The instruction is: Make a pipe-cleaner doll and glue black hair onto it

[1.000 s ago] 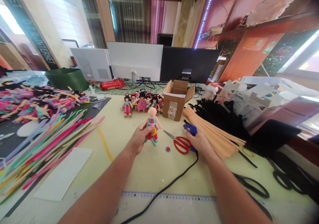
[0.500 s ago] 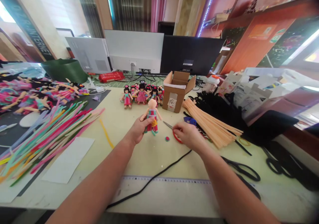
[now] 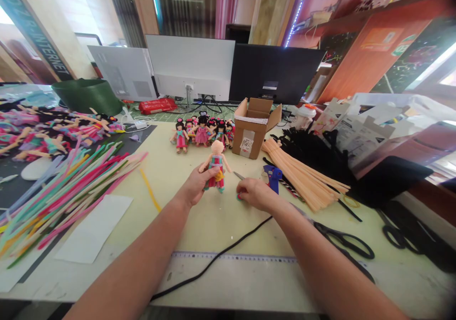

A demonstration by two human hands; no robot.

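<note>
A hairless doll (image 3: 216, 161) in a pink and teal dress is held upright in my left hand (image 3: 194, 185), the fingers closed around its side. Something yellow shows at its front, beside my thumb. My right hand (image 3: 254, 194) is low over the table, its fingertips pinched on a small round pink-and-teal piece (image 3: 238, 196), mostly covered by the fingers. Just beyond that hand the grey tip of the red-handled scissors (image 3: 238, 175) pokes out; their handles are hidden under it. A blue glue gun (image 3: 273, 177) lies to the hand's right.
Several black-haired dolls (image 3: 202, 132) stand behind, next to an open cardboard box (image 3: 246, 137). Coloured pipe cleaners (image 3: 81, 187) spread at left, peach ones (image 3: 306, 175) at right. A black cord (image 3: 213, 263) crosses the ruler (image 3: 249, 258). Black scissors (image 3: 345, 241) lie by my right forearm.
My right hand has moved left from the red scissor handles to the small round piece and closed on it. The left hand still holds the doll. The view has shifted slightly.
</note>
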